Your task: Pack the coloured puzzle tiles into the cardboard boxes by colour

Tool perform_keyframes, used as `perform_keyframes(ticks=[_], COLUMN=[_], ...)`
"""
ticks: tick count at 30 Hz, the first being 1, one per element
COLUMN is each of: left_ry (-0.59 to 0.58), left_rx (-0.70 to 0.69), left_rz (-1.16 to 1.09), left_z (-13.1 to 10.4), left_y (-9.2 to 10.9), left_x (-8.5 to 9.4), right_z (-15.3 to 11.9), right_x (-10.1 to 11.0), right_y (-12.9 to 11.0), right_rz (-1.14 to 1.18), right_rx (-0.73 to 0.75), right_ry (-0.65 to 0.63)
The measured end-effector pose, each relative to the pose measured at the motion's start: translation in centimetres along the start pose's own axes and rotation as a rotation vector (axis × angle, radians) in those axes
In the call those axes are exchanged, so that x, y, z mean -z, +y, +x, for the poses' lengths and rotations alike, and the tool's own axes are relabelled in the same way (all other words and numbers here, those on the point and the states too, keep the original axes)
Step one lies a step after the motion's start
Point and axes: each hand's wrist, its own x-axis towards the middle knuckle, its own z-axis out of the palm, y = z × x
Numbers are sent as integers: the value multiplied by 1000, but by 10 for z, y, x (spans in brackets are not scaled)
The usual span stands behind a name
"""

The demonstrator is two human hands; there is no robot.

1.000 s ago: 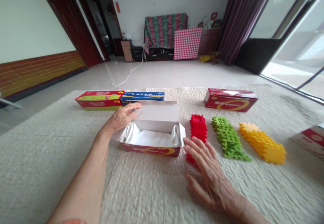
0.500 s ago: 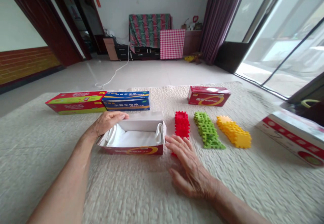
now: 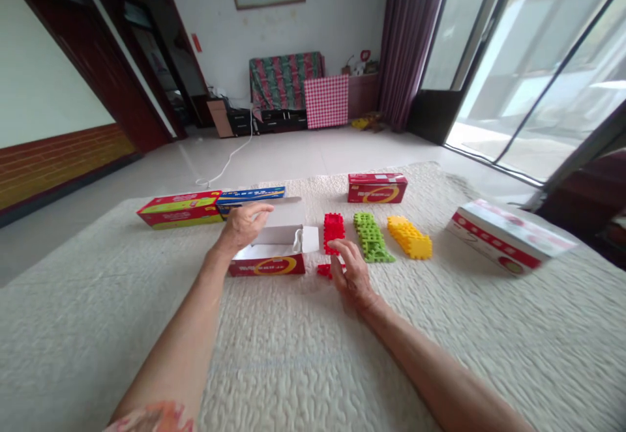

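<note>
A red cardboard box (image 3: pixel 267 266) stands in front of me with its lid (image 3: pixel 286 214) raised at the back and its right end flap (image 3: pixel 310 239) folded outward. White lining (image 3: pixel 268 250) shows inside. My left hand (image 3: pixel 244 225) is over the box's back left corner, fingers stretched toward the lid; whether it touches the lid I cannot tell. At the near end of the row of red plastic interlocking blocks (image 3: pixel 334 231), my right hand (image 3: pixel 353 270) hovers or rests with bent, parted fingers. A separate red piece (image 3: pixel 324 270) lies beside its thumb.
Green blocks (image 3: pixel 372 238) and yellow blocks (image 3: pixel 409 236) lie in rows to the right. Behind are a red-and-green box (image 3: pixel 180 210), a blue box (image 3: pixel 252 193) and a closed red box (image 3: pixel 377 188). A white-and-red box (image 3: pixel 508 236) sits far right on the quilted mat (image 3: pixel 303 354).
My view has tilted upward. The box's right flap now sticks outward, and its lid shows more upright. My left hand has lifted; my right hand has shifted from the flap toward the red blocks.
</note>
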Motion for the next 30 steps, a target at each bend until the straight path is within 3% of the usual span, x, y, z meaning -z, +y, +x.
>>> perform_keyframes(ticks=[6, 11, 20, 30], left_ry=[-213, -485, -504, -505], left_rx=[-174, -80, 57, 86], left_rz=[82, 474, 688, 695], left_z=[-8, 2, 1, -3], left_y=[85, 120, 121, 125], left_x=[-67, -106, -148, -159], right_z=[-9, -16, -8, -5], right_x=[21, 36, 29, 28], right_y=[3, 10, 26, 27], right_rz=[-4, 8, 76, 80], right_rx=[-81, -148, -162, -193], right_ry=[89, 181, 292, 297])
